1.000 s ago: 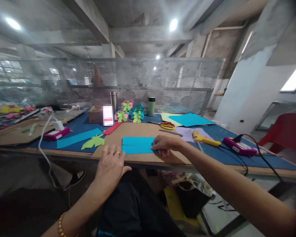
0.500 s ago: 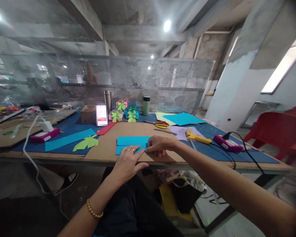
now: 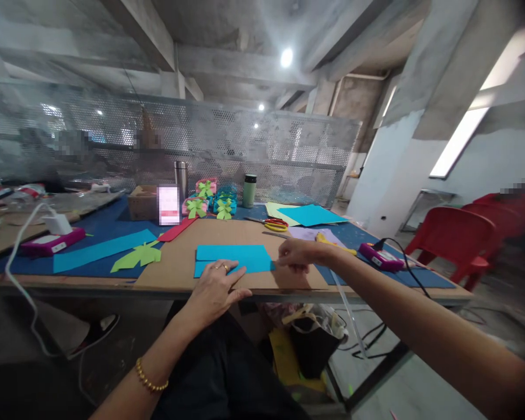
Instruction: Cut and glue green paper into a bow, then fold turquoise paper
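Observation:
A sheet of bright blue paper [image 3: 234, 255] lies on brown cardboard in front of me, with a long slit or fold line running across its left part. My left hand [image 3: 219, 286] rests open on the sheet's lower edge, fingers spread, a ring on one finger. At the paper's right end is my right hand [image 3: 301, 255], its fingers curled and closed with the tips close to the paper's corner. Whatever those fingers may hold is hidden; whether they touch the paper I cannot tell.
Cardboard [image 3: 161, 269] covers the table's middle. Beyond it lie scissors [image 3: 276, 224], a yellow glue gun [image 3: 321, 238] and blue sheets [image 3: 312, 214]. To the left are a blue strip [image 3: 105, 249], a green paper cutout [image 3: 137, 256] and a purple power box [image 3: 55, 240]. A green bottle [image 3: 249, 191] stands behind.
My right hand has slid rightward relative to the blue paper, from over it to its right end. The left hand stays on the paper. The whole view has shifted slightly.

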### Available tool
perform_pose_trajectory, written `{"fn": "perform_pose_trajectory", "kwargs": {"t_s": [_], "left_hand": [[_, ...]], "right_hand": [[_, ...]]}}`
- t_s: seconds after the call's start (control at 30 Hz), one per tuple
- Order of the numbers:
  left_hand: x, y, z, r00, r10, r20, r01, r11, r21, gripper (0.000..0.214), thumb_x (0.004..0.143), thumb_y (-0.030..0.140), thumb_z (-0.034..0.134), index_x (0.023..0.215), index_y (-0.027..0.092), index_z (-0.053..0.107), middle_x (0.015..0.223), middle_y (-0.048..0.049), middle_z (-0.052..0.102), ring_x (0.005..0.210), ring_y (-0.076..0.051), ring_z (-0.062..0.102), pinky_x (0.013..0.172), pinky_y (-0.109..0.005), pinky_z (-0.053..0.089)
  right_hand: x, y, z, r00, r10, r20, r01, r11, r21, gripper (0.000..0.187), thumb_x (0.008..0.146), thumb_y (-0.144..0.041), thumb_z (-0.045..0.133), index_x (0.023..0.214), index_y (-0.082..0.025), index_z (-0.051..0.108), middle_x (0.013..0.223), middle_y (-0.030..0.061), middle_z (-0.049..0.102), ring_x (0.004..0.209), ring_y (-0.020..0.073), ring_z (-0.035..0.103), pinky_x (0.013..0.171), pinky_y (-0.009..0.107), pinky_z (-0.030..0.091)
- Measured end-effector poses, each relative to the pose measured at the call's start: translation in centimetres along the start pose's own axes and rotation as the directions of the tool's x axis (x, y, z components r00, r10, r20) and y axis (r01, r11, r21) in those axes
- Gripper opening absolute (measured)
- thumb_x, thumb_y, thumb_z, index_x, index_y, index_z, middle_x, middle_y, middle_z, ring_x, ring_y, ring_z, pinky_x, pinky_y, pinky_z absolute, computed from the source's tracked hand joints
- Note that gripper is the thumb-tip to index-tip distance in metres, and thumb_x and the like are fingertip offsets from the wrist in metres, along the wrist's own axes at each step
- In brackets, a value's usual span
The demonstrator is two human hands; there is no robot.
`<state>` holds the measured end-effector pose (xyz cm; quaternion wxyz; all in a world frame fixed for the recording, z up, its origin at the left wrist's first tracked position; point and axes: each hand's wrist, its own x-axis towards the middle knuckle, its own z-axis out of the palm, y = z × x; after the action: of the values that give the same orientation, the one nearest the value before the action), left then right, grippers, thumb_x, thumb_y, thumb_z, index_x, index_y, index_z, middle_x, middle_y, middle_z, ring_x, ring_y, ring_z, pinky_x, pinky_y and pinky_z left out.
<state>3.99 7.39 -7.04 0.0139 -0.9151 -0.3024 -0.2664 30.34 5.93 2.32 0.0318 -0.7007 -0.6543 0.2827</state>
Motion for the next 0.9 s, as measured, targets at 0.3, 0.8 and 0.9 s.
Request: {"fn": "perform_pose_trajectory", "kwargs": {"t_s": [0.3,0.8,0.9], "left_hand": [[0.1,0.1,-0.6,0.999,-0.012,0.041,0.013,1.000,-0.011,0.053,0.096,0.059,0.045,0.134,0.026,0.061,0.137,-0.0108,0.059,0.127,-0.029,0.050,0.106,-0.044,0.039],[5.7,3.0,0.0,0.909,-0.371,0.188,0.379,0.926,-0.005,0.021,0.092,0.036,0.052,0.101,0.020,0.061,0.107,-0.0089,0.072,0.106,-0.028,0.064,0.087,-0.038,0.044],[6.1,2.7,-0.3,0.891,-0.395,0.226,0.411,0.911,-0.026,0.017,0.090,0.031,0.053,0.099,0.021,0.062,0.108,-0.0084,0.073,0.106,-0.027,0.065,0.086,-0.037,0.044]], "right_hand": [[2.8,-3.4,2.1,0.991,-0.082,0.101,0.084,0.996,-0.014,0.052,0.070,-0.063,0.077,0.060,-0.018,0.055,0.044,-0.0045,0.058,0.038,0.0098,0.055,0.041,0.019,0.043],[3.1,-2.6,1.3,0.963,-0.120,0.242,0.119,0.993,0.021,0.038,0.081,-0.050,0.071,0.068,-0.017,0.056,0.048,-0.0026,0.063,0.042,0.0134,0.062,0.043,0.021,0.048],[3.0,-2.6,1.3,0.963,-0.144,0.226,0.143,0.989,0.020,0.036,0.083,-0.047,0.068,0.068,-0.018,0.055,0.047,-0.0034,0.062,0.042,0.0136,0.062,0.042,0.021,0.048]]}}
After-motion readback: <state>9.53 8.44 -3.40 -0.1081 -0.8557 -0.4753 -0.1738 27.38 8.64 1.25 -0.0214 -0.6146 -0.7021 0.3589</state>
